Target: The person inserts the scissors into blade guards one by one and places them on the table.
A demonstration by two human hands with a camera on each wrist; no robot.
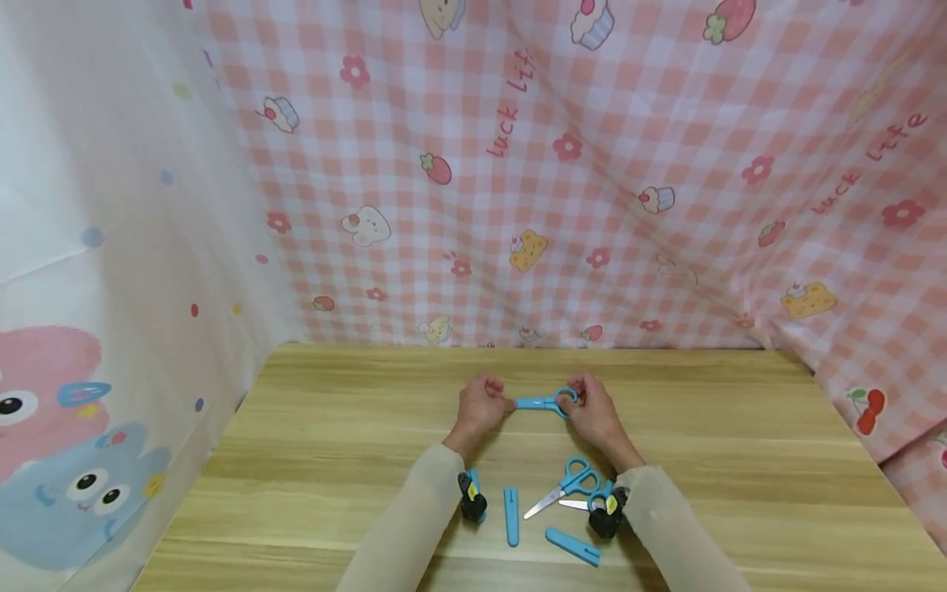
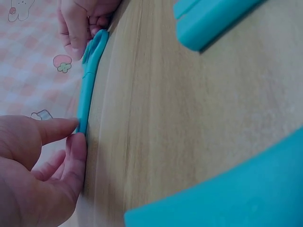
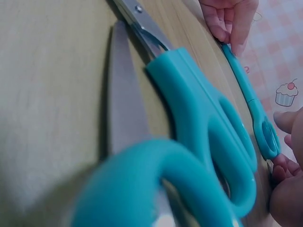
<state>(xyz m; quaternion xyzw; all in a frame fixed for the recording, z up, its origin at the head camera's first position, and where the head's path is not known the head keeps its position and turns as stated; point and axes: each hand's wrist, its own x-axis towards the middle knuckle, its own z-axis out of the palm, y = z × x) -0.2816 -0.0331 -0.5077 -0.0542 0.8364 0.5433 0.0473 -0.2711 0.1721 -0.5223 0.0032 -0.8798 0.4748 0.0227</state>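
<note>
A pair of blue scissors point(image 1: 552, 403) with its blade inside a blue sheath lies level between the two hands, near the back of the table. At the sheath's far end, the thumb and fingers of my left hand point(image 1: 481, 406) pinch the tip, as the left wrist view also shows. My right hand point(image 1: 595, 413) holds the finger loops, its thumb at one ring and its other fingers behind. Two bare-bladed scissors lie nearer: one pair point(image 1: 580, 478) in plain sight, another point(image 1: 577, 504) partly hidden under the right wrist camera.
Loose blue sheaths lie in front: one upright in view point(image 1: 511, 518), one slanted point(image 1: 573, 547), and another blue piece point(image 1: 474, 481) partly behind the left wrist camera. The wooden table point(image 1: 333, 460) ends at a pink checked cloth point(image 1: 414, 271); a white curtain point(image 1: 148, 271) hangs left.
</note>
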